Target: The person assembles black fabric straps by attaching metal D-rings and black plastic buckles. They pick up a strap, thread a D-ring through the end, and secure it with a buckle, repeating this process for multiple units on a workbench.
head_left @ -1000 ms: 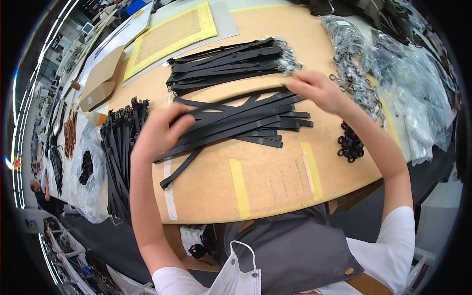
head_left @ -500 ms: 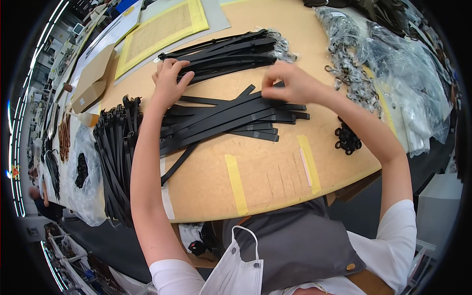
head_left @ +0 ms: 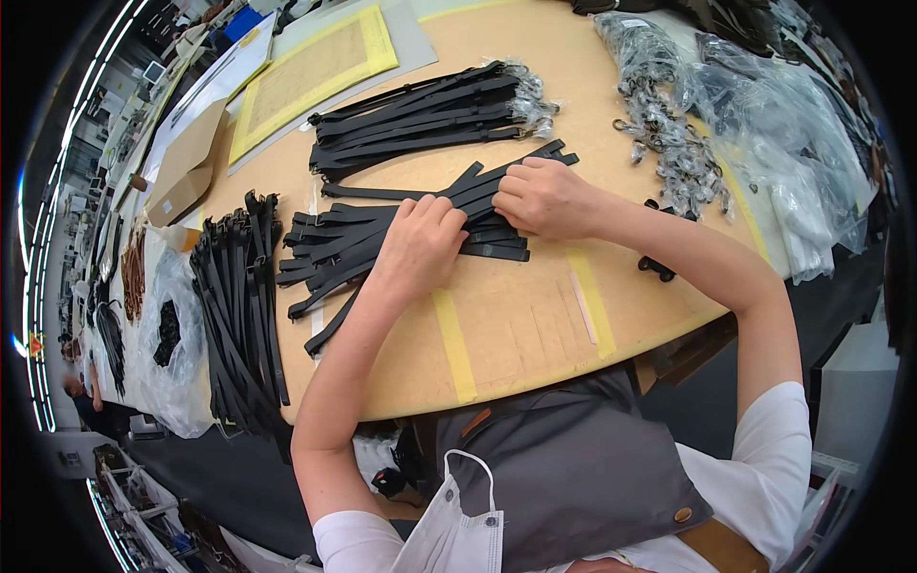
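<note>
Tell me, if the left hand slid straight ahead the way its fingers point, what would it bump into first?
The left hand already rests on the strap pile, fingers pointing up and right, away from the person. Past that pile, the next thing looks like the bundled straps farther up the table, though the fisheye bend leaves the line uncertain.
</note>
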`<move>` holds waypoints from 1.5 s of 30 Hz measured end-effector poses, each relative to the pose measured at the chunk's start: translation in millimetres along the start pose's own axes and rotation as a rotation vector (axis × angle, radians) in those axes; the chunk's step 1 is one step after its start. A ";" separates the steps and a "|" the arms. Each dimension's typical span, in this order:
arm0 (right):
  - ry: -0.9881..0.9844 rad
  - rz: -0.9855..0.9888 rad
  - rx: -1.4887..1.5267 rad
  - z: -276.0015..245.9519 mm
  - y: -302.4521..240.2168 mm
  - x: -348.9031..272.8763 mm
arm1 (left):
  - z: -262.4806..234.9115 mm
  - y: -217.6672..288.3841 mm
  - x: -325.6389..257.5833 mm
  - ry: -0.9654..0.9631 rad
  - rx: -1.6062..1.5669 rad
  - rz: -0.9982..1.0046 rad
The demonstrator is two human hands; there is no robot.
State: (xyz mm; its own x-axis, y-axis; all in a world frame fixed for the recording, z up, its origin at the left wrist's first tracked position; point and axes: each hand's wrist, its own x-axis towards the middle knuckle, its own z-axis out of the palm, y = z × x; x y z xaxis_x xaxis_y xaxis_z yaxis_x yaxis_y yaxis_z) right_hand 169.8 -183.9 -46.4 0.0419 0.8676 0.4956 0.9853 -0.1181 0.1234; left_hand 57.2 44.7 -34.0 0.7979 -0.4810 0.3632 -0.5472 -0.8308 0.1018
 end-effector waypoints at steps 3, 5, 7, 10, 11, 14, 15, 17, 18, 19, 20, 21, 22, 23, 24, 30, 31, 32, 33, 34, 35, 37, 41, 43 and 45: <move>0.103 0.057 0.113 -0.6 -2.0 2.1 | -2.1 1.9 0.9 0.039 0.006 0.006; 0.104 0.322 0.352 -5.9 1.5 5.0 | -2.2 1.5 -3.1 0.149 -0.050 -0.008; 0.100 0.581 0.632 -9.2 15.4 12.9 | -3.2 8.1 -10.6 0.186 -0.137 -0.057; -0.164 0.767 0.629 0.7 59.3 25.5 | -3.9 30.5 -15.0 0.218 -0.290 -0.079; -0.185 0.756 0.581 17.4 73.3 22.8 | -3.9 40.6 -13.2 0.225 -0.345 -0.072; -0.185 0.701 0.477 36.5 96.3 26.5 | -7.2 66.9 -16.1 0.094 -0.570 -0.182; -0.177 0.680 0.448 40.2 100.2 29.4 | -8.9 72.9 -17.5 0.052 -0.646 -0.206; -0.208 0.661 0.421 43.1 102.0 32.1 | -16.9 82.2 -19.6 -0.021 -0.591 -0.194; -0.206 0.647 0.421 43.9 101.8 32.8 | -21.7 86.3 -19.7 -0.056 -0.569 -0.179; -0.209 0.638 0.418 40.5 101.2 32.0 | -25.5 89.9 -21.5 -0.066 -0.474 -0.186; -0.184 0.627 0.510 35.1 103.7 30.8 | -30.8 92.0 -25.4 -0.075 -0.380 -0.192; -0.164 0.613 0.603 22.6 102.8 31.0 | -35.9 96.2 -30.0 -0.080 -0.290 -0.204; -0.129 0.629 0.635 4.0 102.2 29.8 | -41.8 101.1 -33.3 -0.114 -0.226 -0.237; -0.157 0.683 0.704 -11.2 110.2 23.3 | -49.2 106.3 -35.5 -0.149 -0.162 -0.271; -0.101 0.726 0.737 -34.6 115.7 8.8 | -55.4 111.8 -32.2 -0.183 -0.096 -0.290; -0.095 0.992 0.627 -132.4 109.6 -73.9 | -55.3 133.0 -10.2 -0.087 -0.381 -0.240; -0.134 1.014 0.633 -140.5 105.7 -82.4 | -45.3 130.4 -9.4 -0.048 -0.448 -0.237; -0.240 1.037 0.594 -145.9 97.4 -90.8 | -34.8 126.8 -9.4 -0.049 -0.472 -0.261; -0.343 1.059 0.554 -151.5 80.3 -96.7 | -22.9 121.8 -9.2 -0.052 -0.495 -0.281; -0.447 1.078 0.514 -154.7 64.6 -100.8 | -13.5 117.1 -9.3 -0.055 -0.517 -0.304; -0.468 1.056 0.467 -153.7 53.2 -106.2 | -6.2 113.6 -9.4 -0.026 -0.518 -0.304; -0.502 1.026 0.375 -146.3 31.1 -121.6 | 5.3 108.5 -7.7 0.021 -0.523 -0.293; -0.535 0.992 0.184 -129.6 10.1 -126.4 | 12.0 103.3 -10.1 0.025 -0.571 -0.289; -0.506 0.923 0.080 -121.1 5.2 -123.8 | 13.3 101.0 -10.9 0.056 -0.576 -0.278; -0.463 1.009 0.247 -117.5 0.4 -112.2 | 14.4 98.4 -12.3 0.100 -0.625 -0.293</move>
State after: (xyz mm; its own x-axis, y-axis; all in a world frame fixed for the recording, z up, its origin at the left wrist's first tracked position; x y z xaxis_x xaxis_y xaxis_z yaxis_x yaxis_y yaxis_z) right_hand 146.1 -338.1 -1.0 0.8412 0.5316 -0.0986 0.4708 -0.8099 -0.3499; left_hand -2.9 -35.2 -41.8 0.9242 -0.2084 0.3199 -0.3796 -0.5914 0.7114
